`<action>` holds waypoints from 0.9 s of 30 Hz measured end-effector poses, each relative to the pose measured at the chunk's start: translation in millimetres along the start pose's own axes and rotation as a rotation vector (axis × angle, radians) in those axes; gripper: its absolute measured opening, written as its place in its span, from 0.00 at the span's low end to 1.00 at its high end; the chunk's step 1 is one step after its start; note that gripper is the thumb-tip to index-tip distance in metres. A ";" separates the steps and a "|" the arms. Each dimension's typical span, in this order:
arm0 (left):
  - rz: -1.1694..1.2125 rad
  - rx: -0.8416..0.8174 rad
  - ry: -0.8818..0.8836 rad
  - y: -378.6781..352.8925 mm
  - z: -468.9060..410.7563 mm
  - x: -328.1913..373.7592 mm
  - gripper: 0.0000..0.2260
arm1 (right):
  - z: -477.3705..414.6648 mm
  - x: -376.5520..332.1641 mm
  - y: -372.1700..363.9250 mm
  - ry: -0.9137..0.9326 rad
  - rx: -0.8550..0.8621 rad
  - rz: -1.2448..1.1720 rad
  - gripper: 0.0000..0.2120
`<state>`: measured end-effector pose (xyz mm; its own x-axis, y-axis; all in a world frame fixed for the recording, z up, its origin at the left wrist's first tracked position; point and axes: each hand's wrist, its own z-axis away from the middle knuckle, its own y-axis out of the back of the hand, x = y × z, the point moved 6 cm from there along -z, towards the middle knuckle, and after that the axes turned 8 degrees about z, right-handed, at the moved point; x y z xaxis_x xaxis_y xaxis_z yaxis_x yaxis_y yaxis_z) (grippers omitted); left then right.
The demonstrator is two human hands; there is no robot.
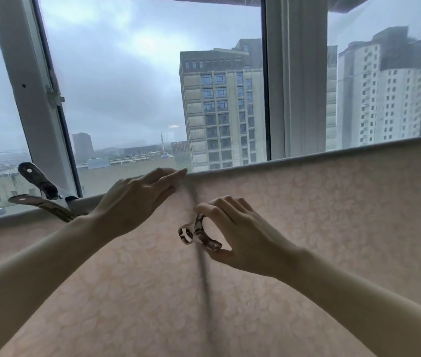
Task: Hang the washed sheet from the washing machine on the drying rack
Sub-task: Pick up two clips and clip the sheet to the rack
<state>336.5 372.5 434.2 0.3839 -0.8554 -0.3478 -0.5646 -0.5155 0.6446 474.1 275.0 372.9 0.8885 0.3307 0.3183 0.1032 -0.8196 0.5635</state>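
Already the pink sheet hung spread before us, its top fold running along below the window. Our left hand lay with straight fingers on that fold. Our right hand pinched a mottled clip just in front of the cloth. A larger clip sat farther left.
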 end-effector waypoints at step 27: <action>-0.211 0.084 -0.238 -90.8 -122.4 95.8 0.30 | 115.7 116.1 63.2 -0.445 -0.083 -0.133 0.31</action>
<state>513.9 343.6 425.7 0.3228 -0.7119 -0.6237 -0.5526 -0.6768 0.4865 635.5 207.5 357.2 0.9772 0.1830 -0.1080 0.2091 -0.7377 0.6420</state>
